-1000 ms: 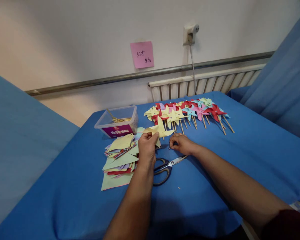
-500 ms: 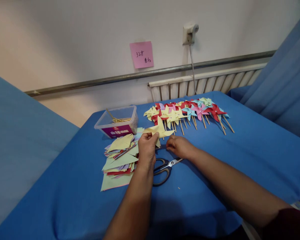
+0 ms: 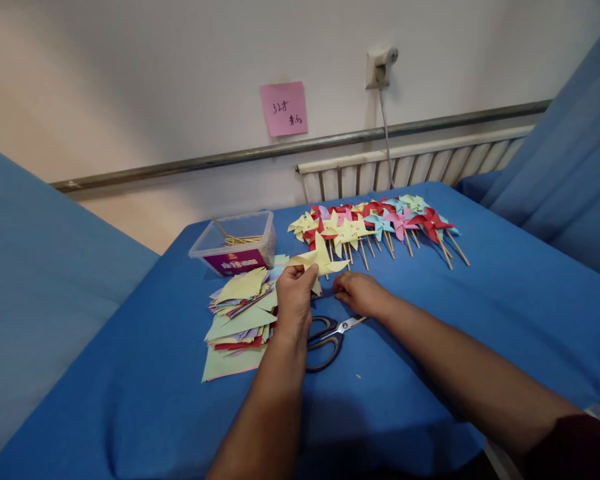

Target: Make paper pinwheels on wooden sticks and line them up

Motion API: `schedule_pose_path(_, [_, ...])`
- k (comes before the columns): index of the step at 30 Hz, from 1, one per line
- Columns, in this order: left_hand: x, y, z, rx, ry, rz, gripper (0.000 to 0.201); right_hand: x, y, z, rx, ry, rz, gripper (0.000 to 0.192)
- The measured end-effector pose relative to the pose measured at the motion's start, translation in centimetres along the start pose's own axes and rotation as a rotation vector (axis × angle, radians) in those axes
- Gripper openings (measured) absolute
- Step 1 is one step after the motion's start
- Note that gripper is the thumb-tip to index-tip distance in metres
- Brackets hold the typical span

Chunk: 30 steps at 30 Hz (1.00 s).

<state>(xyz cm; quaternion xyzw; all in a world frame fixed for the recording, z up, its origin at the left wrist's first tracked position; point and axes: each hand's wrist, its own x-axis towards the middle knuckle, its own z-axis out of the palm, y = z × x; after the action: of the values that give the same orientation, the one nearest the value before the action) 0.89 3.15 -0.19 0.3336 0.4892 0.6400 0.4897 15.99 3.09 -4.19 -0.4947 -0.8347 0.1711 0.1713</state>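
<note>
My left hand (image 3: 294,299) holds a folded yellow paper pinwheel head (image 3: 321,261) upright above the blue cloth. My right hand (image 3: 359,293) rests on the cloth just to its right, fingers curled and pinched at something too small to make out. Black-handled scissors (image 3: 329,337) lie shut on the cloth below both hands. A loose pile of cut coloured paper sheets (image 3: 239,315) lies left of my left hand.
A row of finished pinwheels on wooden sticks (image 3: 380,227) lies behind the hands. A clear plastic box with sticks (image 3: 235,243) stands at the back left. The blue-covered table (image 3: 505,313) meets a wall with a radiator (image 3: 410,167) and a pink note (image 3: 284,109).
My right hand has slid a little left toward the left hand and the yellow pinwheel. The left hand has stayed where it was.
</note>
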Motion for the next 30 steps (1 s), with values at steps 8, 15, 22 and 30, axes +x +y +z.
schedule_pose_path(8, [0.1,0.0,-0.1,0.009,-0.008,0.004,0.036,0.1,0.0,0.0,-0.002,-0.001,0.066,0.013])
schedule_pose_path(15, [0.0,0.0,-0.1,0.007,-0.005,-0.001,0.037,0.2,0.2,-0.2,-0.028,-0.015,0.019,0.016])
schedule_pose_path(22, [-0.1,0.2,0.1,-0.01,-0.012,-0.005,0.036,0.3,0.2,0.0,-0.003,0.0,0.031,0.022])
schedule_pose_path(30, [0.0,0.1,-0.1,0.004,-0.012,0.013,0.036,0.2,0.9,0.3,0.174,-0.05,-0.047,0.009])
